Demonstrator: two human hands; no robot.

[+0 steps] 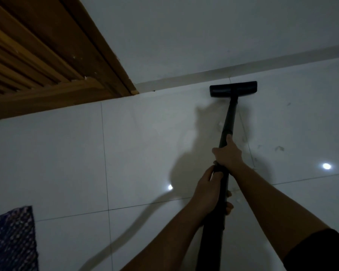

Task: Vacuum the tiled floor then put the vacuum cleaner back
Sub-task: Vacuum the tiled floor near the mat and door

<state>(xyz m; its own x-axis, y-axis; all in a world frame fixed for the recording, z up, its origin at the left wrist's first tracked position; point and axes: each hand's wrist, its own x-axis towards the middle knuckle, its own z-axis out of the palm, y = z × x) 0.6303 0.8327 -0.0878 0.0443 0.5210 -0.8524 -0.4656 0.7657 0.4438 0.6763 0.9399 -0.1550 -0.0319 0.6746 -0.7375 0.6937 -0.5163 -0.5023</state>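
Across the tiled floor (145,153), with a wooden door (37,65) at 10 o'clock and a rug (10,237) at 8, the vacuum cleaner (228,118) reaches toward 1 o'clock (head (233,89) flat by the skirting (184,80)), the right hand (228,155) gripping its tube further along than the left hand (209,190), both with fingers curled round it.

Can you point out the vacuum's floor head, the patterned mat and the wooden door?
floor head (233,88), head view, centre of its black top.
patterned mat (10,237), head view, middle of its weave.
wooden door (18,55), head view, on its slats.
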